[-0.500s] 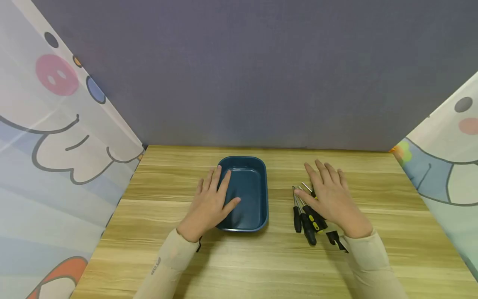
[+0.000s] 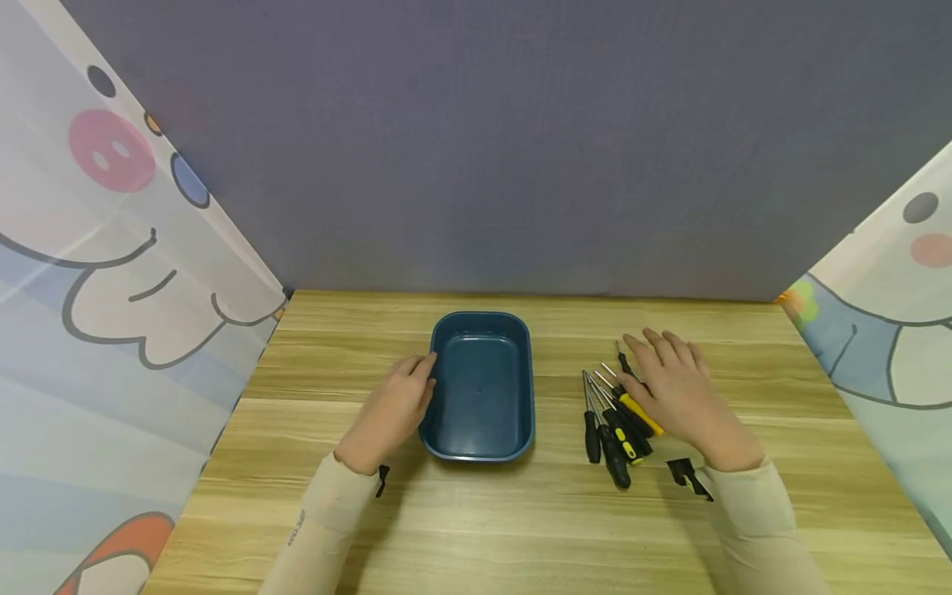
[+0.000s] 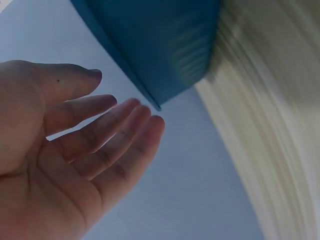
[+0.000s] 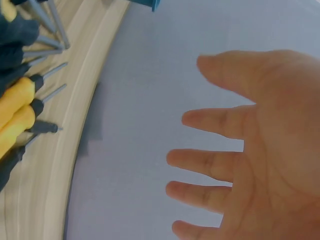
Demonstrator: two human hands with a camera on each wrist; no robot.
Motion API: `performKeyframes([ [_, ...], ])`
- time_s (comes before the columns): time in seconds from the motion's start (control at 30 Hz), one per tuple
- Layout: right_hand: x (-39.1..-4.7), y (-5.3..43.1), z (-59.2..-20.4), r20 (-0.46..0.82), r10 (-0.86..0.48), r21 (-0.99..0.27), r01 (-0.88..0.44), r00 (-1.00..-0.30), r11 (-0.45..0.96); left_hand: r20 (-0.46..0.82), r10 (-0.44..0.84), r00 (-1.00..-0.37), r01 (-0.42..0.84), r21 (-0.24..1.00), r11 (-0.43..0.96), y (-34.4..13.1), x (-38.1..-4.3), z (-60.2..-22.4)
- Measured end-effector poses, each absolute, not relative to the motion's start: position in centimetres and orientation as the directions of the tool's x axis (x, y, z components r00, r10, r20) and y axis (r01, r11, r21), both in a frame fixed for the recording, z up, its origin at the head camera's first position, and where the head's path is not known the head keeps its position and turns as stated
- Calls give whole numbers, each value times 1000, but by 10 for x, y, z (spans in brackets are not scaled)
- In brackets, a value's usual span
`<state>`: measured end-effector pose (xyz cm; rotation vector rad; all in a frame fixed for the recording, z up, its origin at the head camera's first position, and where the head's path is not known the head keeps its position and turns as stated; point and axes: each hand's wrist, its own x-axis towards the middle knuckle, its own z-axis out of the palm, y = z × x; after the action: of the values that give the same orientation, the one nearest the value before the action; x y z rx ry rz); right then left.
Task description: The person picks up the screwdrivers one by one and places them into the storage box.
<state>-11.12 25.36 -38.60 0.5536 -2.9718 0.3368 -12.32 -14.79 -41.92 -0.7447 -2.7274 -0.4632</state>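
Note:
A dark blue rectangular tray (image 2: 479,397) stands on the wooden table. My left hand (image 2: 390,409) is at its left rim, fingers loosely bent and close together. In the left wrist view the palm of the left hand (image 3: 75,155) faces up at the camera, fingertips near the tray's edge (image 3: 150,97) and nothing held. Several screwdrivers (image 2: 613,454), with black or black-and-yellow handles, lie in a cluster right of the tray. Over the right side of that cluster hovers my right hand (image 2: 680,401). Its spread fingers (image 4: 205,162) hold nothing, as the right wrist view shows.
The wooden table (image 2: 476,529) ends at a grey upright panel (image 2: 476,165) behind it. Cartoon-printed sheets (image 2: 111,330) hang at the left and right sides. A strip of table lies between the tray and the screwdrivers.
My left hand has drawn back left from over the tray to its left rim, its fingers coming together. My right hand has shifted right, uncovering more screwdrivers, a yellow handle among them.

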Motion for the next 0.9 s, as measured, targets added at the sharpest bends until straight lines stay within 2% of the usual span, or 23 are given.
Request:
performKeyframes([
  [0.3,-109,275,-391,56,-319,-192,-324,-946,926,280,407,-870,482,301,823,-157,-125,-427],
  [0.57,-110,288,-399,38,-298,-179,-300,-954,937,283,413,-866,490,303,818,-160,-126,-427],
  [0.9,-117,301,-420,-42,-268,-238,-251,-962,938,280,409,-868,486,314,816,-160,-127,-427],
])
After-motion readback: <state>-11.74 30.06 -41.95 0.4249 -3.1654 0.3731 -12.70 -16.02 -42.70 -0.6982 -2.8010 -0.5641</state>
